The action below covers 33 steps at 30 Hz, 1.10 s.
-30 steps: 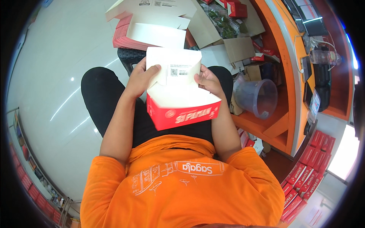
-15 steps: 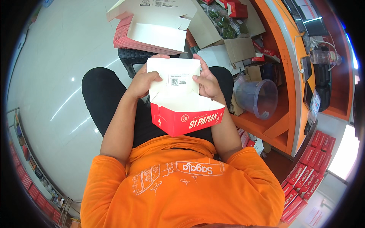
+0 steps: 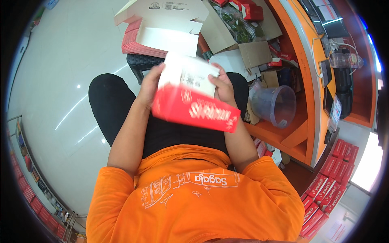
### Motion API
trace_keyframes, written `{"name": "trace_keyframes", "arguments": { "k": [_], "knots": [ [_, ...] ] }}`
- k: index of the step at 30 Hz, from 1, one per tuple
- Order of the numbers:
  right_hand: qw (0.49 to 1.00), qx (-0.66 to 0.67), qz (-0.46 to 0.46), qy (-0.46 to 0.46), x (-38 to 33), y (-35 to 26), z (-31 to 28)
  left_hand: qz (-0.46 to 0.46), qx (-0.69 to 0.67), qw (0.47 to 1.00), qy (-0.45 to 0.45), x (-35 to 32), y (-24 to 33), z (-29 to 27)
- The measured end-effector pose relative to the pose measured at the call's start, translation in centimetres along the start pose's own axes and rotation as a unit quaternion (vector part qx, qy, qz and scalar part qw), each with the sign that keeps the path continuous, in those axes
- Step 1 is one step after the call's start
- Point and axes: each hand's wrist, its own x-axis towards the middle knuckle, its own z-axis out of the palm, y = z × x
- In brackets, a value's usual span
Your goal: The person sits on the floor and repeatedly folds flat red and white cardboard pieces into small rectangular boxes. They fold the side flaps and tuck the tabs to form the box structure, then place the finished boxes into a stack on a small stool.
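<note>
Between my hands, above my lap, is a red and white cardboard box, tilted and smeared by motion. Its red printed side faces me, and the white flap with a printed patch rises behind it. My left hand grips the box's left edge. The flap's right edge is pinched by my right hand, thumb on the near face. Beyond the box, a stack of flat red and white carton blanks rests on a black woven stool.
To the right stands an orange shelf unit with a clear plastic bucket. An open brown carton holds bagged green leaves. Finished red boxes are stacked at the lower right. More red boxes line a rack at left.
The box has tipped and turned in my hands, so its red side has swung up on the left and its open inside is hidden. My left hand has moved slightly left, its thumb off the flap.
</note>
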Motion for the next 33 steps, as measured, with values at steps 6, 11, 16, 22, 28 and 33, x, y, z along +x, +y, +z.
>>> {"name": "trace_keyframes", "arguments": {
  "k": [6, 11, 16, 22, 28, 33],
  "knots": [
    [0.98, -0.062, -0.184, 0.044, -0.1, 0.1, 3.8, 0.204, 0.092, 0.965, -0.136, 1.5, -2.9, -2.6],
    [0.934, -0.327, -0.09, -0.116, -2.2, 0.6, 4.6, 0.203, 0.043, 0.978, 0.031, 1.4, -2.2, 0.3],
    [0.876, -0.442, -0.152, -0.116, -2.5, 1.1, 6.5, 0.23, 0.13, 0.963, 0.046, 0.8, -1.8, 0.1],
    [0.873, -0.364, -0.302, 0.117, -1.6, 1.2, 7.3, 0.195, 0.017, 0.981, -0.007, -0.4, -0.3, 0.7],
    [0.964, -0.231, -0.13, -0.029, -1.1, 0.6, 2.6, 0.249, 0.008, 0.968, 0.031, -0.3, 0.4, 0.8],
    [0.89, -0.34, -0.264, -0.147, -2.1, 0.2, 4.5, 0.265, -0.017, 0.964, 0.03, -1.0, 0.7, 1.9]
  ]
}}
